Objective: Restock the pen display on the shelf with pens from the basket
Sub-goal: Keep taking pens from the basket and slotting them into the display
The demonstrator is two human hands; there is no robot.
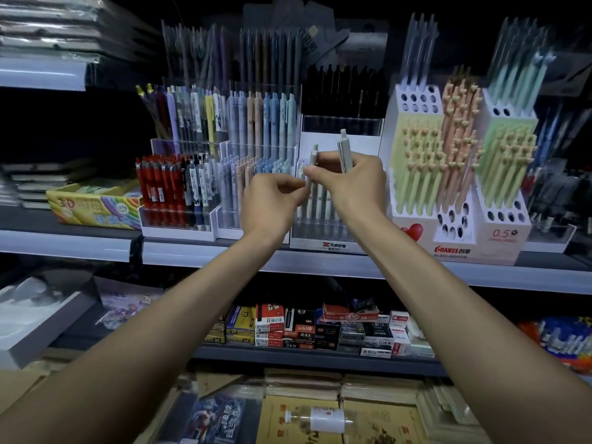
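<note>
- Pinches slim pale plastic pen (312, 159) in left grip (272, 200), 12 o'clock of clear acrylic pen display (320, 233).
- Clasps slim grey plastic pen (343, 148) upright in right grip (352, 184), 3 o'clock of first.

In front of you, the grey shelf (205, 256) carries the white pen display (323, 243) with the clear front near its middle. Just left of that display stands a clear rack of pastel pens (259, 152), then a rack of red pens (166, 193). Further left lies a yellow box (96, 203). Just right of the display stands a white block stand (499, 241) full of heart-topped pens.
</note>
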